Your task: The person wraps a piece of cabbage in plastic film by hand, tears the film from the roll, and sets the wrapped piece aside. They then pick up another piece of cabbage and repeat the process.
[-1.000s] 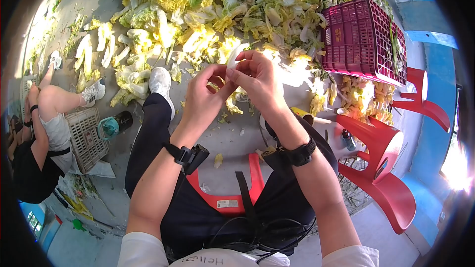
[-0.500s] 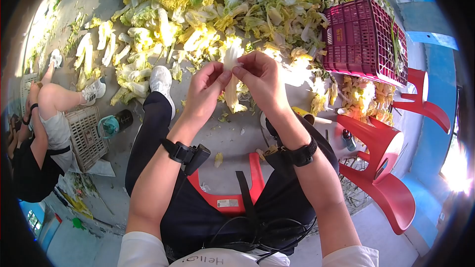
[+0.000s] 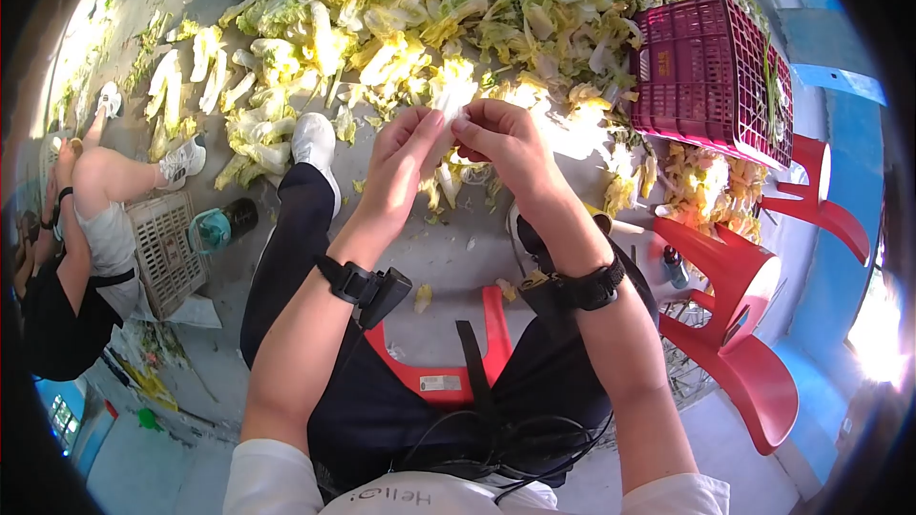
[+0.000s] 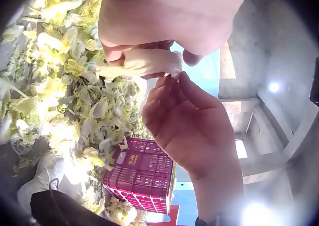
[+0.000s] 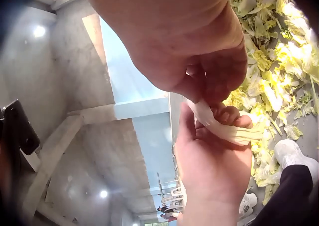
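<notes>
A pale napa cabbage leaf with a white rib and yellowish frill is held between both hands. My left hand grips it along the rib, its fingers curled around it in the right wrist view. The fingertips of my right hand pinch the white stem end, close to the left thumb. In the right wrist view the leaf curves across the left palm, its frilled end pointing away from the right hand. Both hands are raised in front of a large heap of cabbage leaves on the floor.
A magenta plastic crate lies right of the heap, with red chairs nearer on that side. To the left, another person sits by a beige crate and a dark bottle. A white shoe stands before the leaves.
The leaf was narrow and edge-on, then turned broad side up between the hands; now the left hand has turned and wraps it more. The head view has shifted slightly.
</notes>
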The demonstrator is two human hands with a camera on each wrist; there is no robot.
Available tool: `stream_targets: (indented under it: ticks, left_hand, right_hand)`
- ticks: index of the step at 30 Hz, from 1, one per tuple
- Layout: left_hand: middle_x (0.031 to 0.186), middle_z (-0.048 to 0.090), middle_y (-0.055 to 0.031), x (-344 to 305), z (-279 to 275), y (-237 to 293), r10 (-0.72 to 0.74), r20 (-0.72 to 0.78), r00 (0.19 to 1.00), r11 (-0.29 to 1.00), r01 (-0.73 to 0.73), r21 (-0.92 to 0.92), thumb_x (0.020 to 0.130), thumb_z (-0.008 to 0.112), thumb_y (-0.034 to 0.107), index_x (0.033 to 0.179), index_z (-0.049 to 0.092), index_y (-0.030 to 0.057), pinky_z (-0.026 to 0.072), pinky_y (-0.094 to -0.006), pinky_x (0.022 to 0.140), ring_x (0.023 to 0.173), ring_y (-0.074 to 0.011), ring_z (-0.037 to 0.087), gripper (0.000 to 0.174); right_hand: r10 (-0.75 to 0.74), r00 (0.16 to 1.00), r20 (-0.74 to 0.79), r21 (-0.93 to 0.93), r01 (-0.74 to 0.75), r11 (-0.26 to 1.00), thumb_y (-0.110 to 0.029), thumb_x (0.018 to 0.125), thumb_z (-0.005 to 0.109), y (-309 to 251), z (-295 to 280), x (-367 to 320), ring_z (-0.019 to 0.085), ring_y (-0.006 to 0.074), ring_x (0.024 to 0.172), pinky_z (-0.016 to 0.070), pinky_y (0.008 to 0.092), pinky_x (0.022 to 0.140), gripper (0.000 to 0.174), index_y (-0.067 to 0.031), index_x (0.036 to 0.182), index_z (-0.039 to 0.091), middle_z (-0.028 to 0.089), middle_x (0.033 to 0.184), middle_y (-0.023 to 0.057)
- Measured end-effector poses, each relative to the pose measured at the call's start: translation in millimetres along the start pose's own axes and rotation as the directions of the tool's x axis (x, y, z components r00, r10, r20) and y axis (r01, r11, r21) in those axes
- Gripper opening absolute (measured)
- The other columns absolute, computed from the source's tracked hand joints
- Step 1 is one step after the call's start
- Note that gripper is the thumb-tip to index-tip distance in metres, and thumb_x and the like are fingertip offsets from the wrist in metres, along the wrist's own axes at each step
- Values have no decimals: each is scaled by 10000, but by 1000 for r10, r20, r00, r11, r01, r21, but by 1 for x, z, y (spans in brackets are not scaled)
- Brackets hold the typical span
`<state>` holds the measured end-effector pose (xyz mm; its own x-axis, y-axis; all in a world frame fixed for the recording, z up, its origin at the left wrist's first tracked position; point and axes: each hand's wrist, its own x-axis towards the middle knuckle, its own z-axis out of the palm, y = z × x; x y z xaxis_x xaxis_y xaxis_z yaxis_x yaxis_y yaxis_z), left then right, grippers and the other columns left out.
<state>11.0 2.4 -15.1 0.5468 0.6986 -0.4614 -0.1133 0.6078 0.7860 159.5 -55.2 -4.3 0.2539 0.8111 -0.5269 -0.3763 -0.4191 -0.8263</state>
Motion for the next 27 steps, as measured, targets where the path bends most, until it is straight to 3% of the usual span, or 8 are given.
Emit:
stream_targets:
  ticks: [7, 10, 13, 20, 22, 24, 26, 27]
  left_hand:
    - [828, 591, 66, 2, 1, -3, 37, -18, 999, 999, -37, 28, 1022, 621, 284, 929, 647, 80, 400, -231, 692, 763, -28, 516, 226]
    - [792, 571, 73, 8, -9, -11, -26, -214, 977, 1000, 28, 4, 1009, 629, 294, 916, 645, 109, 388, -234, 674, 726, -33, 498, 208]
    - [773, 579, 59, 16, -23, -7, -43, -278, 960, 997, 25, -70, 1000, 634, 286, 902, 646, 133, 398, -230, 657, 686, -43, 504, 183]
    - [778, 560, 51, 24, -37, -5, -21, -372, 928, 972, -68, -226, 1022, 624, 267, 910, 624, 148, 409, -253, 652, 684, -71, 515, 164]
    - [771, 560, 50, 23, -37, -4, -34, -393, 919, 956, -84, -280, 1022, 623, 261, 910, 623, 145, 408, -258, 664, 684, -74, 514, 162]
    - [770, 569, 46, 22, -34, -4, 2, -333, 943, 976, -74, -203, 1020, 625, 257, 912, 620, 137, 409, -260, 668, 687, -75, 517, 161]
    - [784, 587, 41, 19, -30, -7, 50, -282, 958, 990, -85, -115, 1007, 640, 265, 924, 624, 131, 410, -252, 670, 699, -67, 524, 158]
    - [798, 601, 37, 17, -27, -8, 82, -258, 963, 993, -102, -62, 995, 654, 274, 935, 630, 128, 410, -243, 670, 708, -58, 530, 159]
  right_hand:
    - [-186, 981, 55, -464, 190, 865, -109, 965, 681, 6, -1, -2, 626, 63, 844, 518, 252, 779, 153, 20, 1044, 655, 690, 915, 22]
    - [-224, 972, 74, -504, 231, 832, -101, 955, 690, -3, 7, -10, 626, 62, 834, 513, 248, 768, 148, 18, 1037, 657, 690, 922, 19]
    - [-292, 952, 90, -409, 303, 861, -119, 968, 677, 0, 9, -11, 619, 69, 833, 512, 251, 769, 152, 14, 1036, 649, 682, 913, 13]
    - [-82, 997, -13, 61, 83, 995, -164, 981, 628, -11, -13, -1, 572, 102, 760, 488, 253, 734, 152, -13, 983, 647, 604, 811, -5]
    - [-110, 968, -224, 79, 131, 988, -180, 987, 612, -16, -22, -2, 601, 114, 774, 501, 269, 762, 152, -35, 957, 647, 637, 844, 22]
    - [-331, 859, -389, 92, 394, 914, -137, 978, 616, -19, -50, 11, 651, 150, 854, 515, 293, 805, 222, -18, 1166, 624, 687, 977, 81]
    - [-277, 706, -652, 194, 508, 839, -71, 956, 619, -28, -59, 16, 676, 187, 953, 524, 312, 844, 487, -13, 1417, 474, 688, 1145, 140]
    - [-202, 727, -657, 257, 467, 846, -24, 931, 619, -29, -66, 16, 673, 211, 1022, 522, 353, 903, 689, -21, 1542, 300, 660, 1243, 162]
